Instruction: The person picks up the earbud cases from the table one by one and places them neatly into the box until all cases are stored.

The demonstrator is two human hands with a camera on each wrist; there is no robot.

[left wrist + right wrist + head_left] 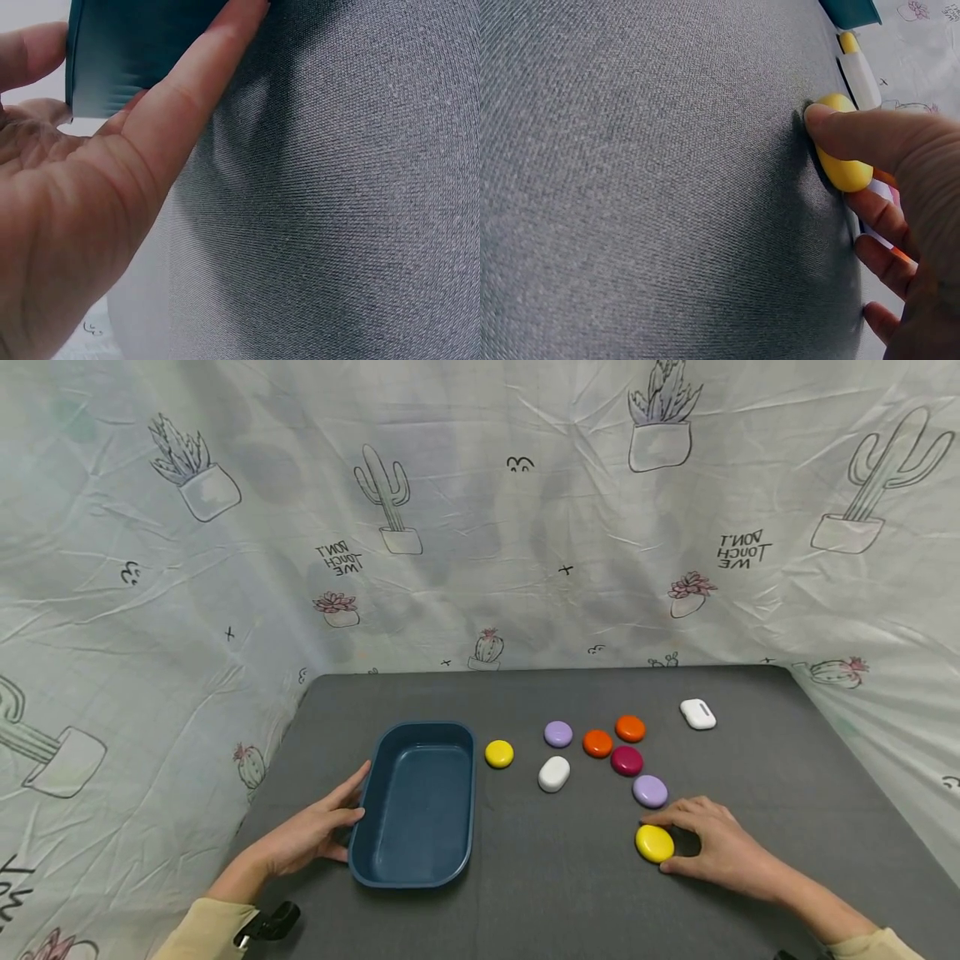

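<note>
A dark blue rectangular tray (pixel 411 887) with rounded corners stands at centre left in the head view. My left hand (pixel 318 828) rests against its left wall, fingers spread and fairly straight. In the left wrist view, the left hand's fingers (pixel 180 105) lie along the tray's side (pixel 124 60). To the right, my right hand (pixel 720 852) pinches a smooth yellow disc (pixel 655 843) between thumb and forefinger. The right wrist view shows the thumb across the yellow disc (pixel 845 174), close over the grey cloth, with the other fingers loosely bent.
Beside the tray lies another yellow disc (pixel 498 754). Further right are a white rounded piece (pixel 554 774), lilac discs (pixel 558 734) (pixel 650 792), orange discs (pixel 597 743) (pixel 631 728) and a dark red disc (pixel 627 761). A small white case (pixel 698 714) lies at the back right. Patterned curtains (pixel 480 510) surround the table.
</note>
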